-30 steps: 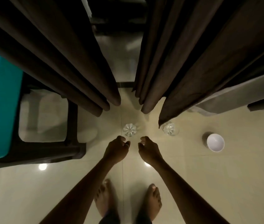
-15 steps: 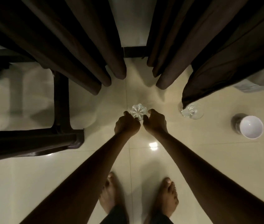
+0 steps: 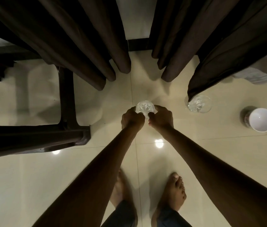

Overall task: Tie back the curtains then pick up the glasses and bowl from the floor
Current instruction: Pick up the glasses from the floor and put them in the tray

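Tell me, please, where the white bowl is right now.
The white bowl stands on the floor at far right, just right of the free glass.

Dark brown curtains; clear cut-pattern glasses; white bowl.

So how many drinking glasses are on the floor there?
2: one cut glass held between both hands at centre; another glass right, partly under the curtain hem.

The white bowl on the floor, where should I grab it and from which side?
Grip the white bowl by its rim, coming from above and the right: it stands upright, mouth open, with bare floor there. The second glass sits to its left.
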Demonstrator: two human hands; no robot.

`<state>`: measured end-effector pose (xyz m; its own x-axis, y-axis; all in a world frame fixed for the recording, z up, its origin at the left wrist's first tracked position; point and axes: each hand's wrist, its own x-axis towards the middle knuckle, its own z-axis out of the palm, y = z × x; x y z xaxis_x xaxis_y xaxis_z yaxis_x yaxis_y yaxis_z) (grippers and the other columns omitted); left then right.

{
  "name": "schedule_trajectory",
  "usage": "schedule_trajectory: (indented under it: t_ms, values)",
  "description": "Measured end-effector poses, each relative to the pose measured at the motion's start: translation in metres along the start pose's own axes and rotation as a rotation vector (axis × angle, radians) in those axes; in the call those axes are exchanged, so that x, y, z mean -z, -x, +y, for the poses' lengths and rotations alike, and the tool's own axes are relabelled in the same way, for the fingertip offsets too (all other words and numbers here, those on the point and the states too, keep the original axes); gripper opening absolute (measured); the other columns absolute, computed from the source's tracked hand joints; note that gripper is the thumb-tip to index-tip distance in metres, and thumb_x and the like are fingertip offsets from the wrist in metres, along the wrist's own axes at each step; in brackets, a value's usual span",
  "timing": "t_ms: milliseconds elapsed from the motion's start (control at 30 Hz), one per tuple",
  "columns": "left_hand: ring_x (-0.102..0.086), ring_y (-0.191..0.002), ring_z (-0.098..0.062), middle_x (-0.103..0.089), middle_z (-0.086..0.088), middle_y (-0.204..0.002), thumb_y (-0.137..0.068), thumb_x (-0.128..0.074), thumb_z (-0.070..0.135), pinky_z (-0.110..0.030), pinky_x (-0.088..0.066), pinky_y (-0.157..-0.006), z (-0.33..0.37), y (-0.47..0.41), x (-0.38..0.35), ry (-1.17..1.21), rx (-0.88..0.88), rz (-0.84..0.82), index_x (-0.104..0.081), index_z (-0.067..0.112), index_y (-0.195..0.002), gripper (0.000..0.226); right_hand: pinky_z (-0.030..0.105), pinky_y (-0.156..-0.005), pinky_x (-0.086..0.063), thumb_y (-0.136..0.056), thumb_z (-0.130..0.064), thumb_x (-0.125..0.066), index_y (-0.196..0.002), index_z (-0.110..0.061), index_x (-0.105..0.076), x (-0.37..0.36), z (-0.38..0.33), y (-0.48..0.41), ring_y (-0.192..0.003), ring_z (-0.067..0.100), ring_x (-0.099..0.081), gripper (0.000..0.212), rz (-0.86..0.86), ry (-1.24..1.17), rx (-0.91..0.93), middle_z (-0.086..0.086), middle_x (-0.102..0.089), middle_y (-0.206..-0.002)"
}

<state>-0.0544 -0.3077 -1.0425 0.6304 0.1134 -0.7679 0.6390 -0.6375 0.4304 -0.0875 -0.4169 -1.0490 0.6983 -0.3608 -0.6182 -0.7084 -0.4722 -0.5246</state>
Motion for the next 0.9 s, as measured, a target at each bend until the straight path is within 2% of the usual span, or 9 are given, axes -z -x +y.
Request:
schedule_trajectory:
  t_ms: [67,133,200,400,533,700,767,900]
  values:
    - [-0.074,-0.083,-0.026,-0.076,-0.006,-0.089,-0.089,-0.050,0.017,-0.041,-0.062,-0.079,0.007,0.019,0.013,0.041,-0.021,-0.005,-0.065,0.025,-0.124,0.039,0.041,-0.095,-0.057,-0.094,-0.019,-0.056,-0.136,-0.014,-0.063,0.015,-0.011,0.017,-0.092,0.027,-0.075,0.043,-0.008,-0.075,-0.015,0.013,-0.077,-0.106]
    - [-0.075,-0.071,-0.022,-0.076,-0.005,-0.078,-0.090,-0.050,0.018,-0.039,-0.064,-0.074,0.018,0.041,0.029,0.078,-0.045,-0.016,-0.063,0.025,-0.130,0.043,0.041,-0.086,-0.061,-0.095,-0.020,-0.058,-0.136,-0.015,-0.063,0.035,-0.025,0.037,-0.070,0.021,-0.076,0.042,-0.002,-0.126,-0.020,0.011,-0.078,-0.091]
    - [-0.075,-0.066,-0.020,-0.075,-0.004,-0.072,-0.092,-0.052,0.017,-0.038,-0.064,-0.069,0.030,0.067,0.046,0.120,-0.067,-0.023,-0.062,0.024,-0.134,0.044,0.040,-0.080,-0.063,-0.094,-0.018,-0.060,-0.132,-0.015,-0.066,0.056,-0.042,0.060,-0.061,0.019,-0.074,0.039,0.002,-0.177,-0.016,0.008,-0.077,-0.079]
    - [-0.075,-0.067,-0.025,-0.074,-0.006,-0.067,-0.093,-0.054,0.014,-0.041,-0.064,-0.068,0.064,0.153,0.093,0.211,-0.105,0.002,-0.065,0.023,-0.130,0.040,0.037,-0.072,-0.064,-0.091,-0.018,-0.060,-0.133,-0.018,-0.067,0.121,-0.092,0.133,-0.055,0.011,-0.072,0.042,-0.024,-0.208,0.033,0.003,-0.075,-0.068]
    - [-0.073,-0.062,-0.021,-0.074,-0.003,-0.068,-0.096,-0.054,0.017,-0.042,-0.064,-0.067,0.085,0.218,0.119,0.184,-0.194,0.066,-0.066,0.022,-0.128,0.034,0.036,-0.069,-0.064,-0.091,-0.016,-0.060,-0.128,-0.017,-0.070,0.160,-0.120,0.185,-0.053,0.011,-0.071,0.038,-0.025,-0.246,0.061,0.001,-0.074,-0.066]
    - [-0.071,-0.059,-0.015,-0.072,0.001,-0.067,-0.098,-0.053,0.019,-0.036,-0.064,-0.063,0.107,0.290,0.153,0.170,-0.245,0.103,-0.069,0.021,-0.124,0.030,0.021,-0.058,-0.056,-0.091,-0.016,-0.060,-0.127,-0.016,-0.071,0.205,-0.154,0.242,-0.049,0.008,-0.069,0.038,-0.038,-0.217,0.095,-0.001,-0.072,-0.062]
    - [-0.072,-0.060,-0.015,-0.072,0.002,-0.066,-0.098,-0.052,0.018,-0.035,-0.064,-0.063,0.117,0.313,0.167,0.177,-0.240,0.112,-0.069,0.021,-0.123,0.031,0.021,-0.058,-0.056,-0.090,-0.016,-0.059,-0.122,-0.016,-0.073,0.221,-0.168,0.260,-0.049,0.009,-0.069,0.034,-0.042,-0.204,0.108,0.000,-0.072,-0.062]
    - [-0.072,-0.061,-0.021,-0.073,-0.005,-0.066,-0.096,-0.052,0.014,-0.042,-0.064,-0.065,0.136,0.353,0.194,0.205,-0.257,0.106,-0.071,0.016,-0.119,0.030,0.036,-0.070,-0.063,-0.090,-0.016,-0.059,-0.118,-0.015,-0.074,0.249,-0.195,0.292,-0.055,0.017,-0.072,0.032,-0.047,-0.208,0.139,0.007,-0.074,-0.066]
